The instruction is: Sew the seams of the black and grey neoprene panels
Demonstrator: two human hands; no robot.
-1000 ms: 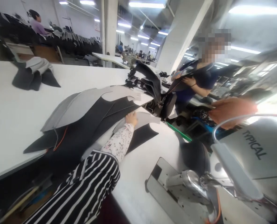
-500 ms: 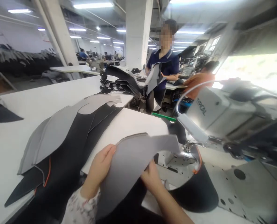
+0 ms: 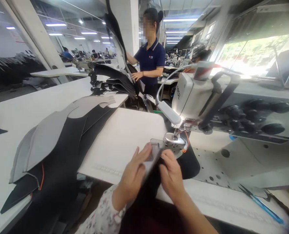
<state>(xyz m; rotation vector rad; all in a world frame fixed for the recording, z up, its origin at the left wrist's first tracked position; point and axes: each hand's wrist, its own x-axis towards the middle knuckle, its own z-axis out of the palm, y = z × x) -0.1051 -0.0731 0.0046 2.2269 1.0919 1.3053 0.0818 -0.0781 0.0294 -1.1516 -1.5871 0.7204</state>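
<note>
The left grip and right grip close from either side on a grey-and-black fabric panel, pinching it on edge, seemingly to keep it lifted and controlled. Its grey end rises between them, just beside the presser foot of the sewing machine. Beyond the left grip, a stack of similar panels lies on the white worktop.
</note>
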